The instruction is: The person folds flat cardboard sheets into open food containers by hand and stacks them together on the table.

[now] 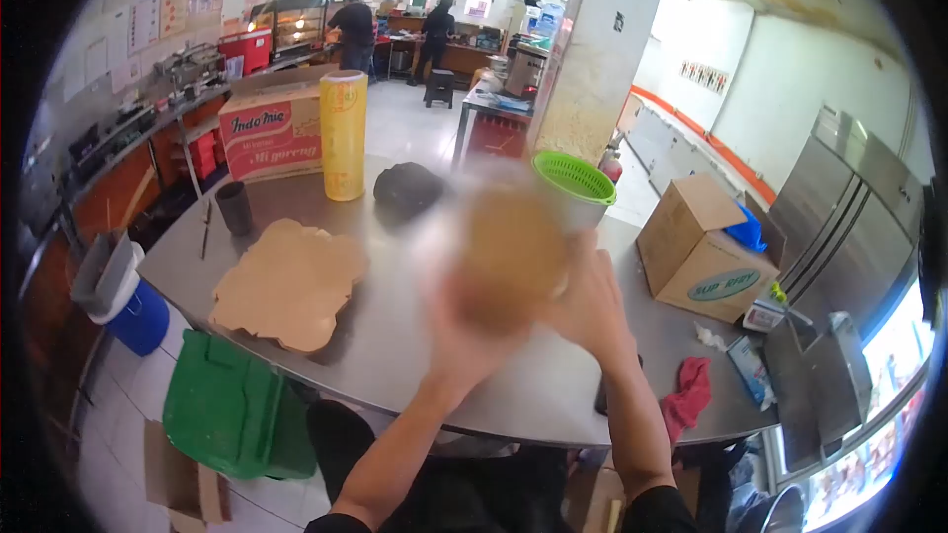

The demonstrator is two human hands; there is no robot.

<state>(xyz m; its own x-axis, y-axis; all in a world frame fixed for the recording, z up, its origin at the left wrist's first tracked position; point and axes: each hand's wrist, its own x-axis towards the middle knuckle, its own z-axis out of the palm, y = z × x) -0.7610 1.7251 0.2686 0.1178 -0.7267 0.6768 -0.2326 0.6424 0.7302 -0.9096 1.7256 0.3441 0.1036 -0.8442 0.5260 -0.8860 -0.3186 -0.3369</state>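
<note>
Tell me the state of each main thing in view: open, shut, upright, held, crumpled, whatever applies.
Brown round thing: held between left hand and right hand, blurred
Yellow roll: upright
Indomie carton: upright
Dark cup: upright
Brown sheets: lying flat
Superfry carton: open, blue plastic showing
Green bin: lid down
Red cloth: crumpled
Black stool: upright
Steel fridge: doors shut

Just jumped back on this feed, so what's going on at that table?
A person's bare left hand and right hand hold a brown, rounded thing between them over the grey metal table. It is too blurred to identify. On the left part of the table lies a wavy-edged tan flat piece; behind it, a tall yellow cylindrical roll stands upright beside a red-and-brown cardboard box.
</note>
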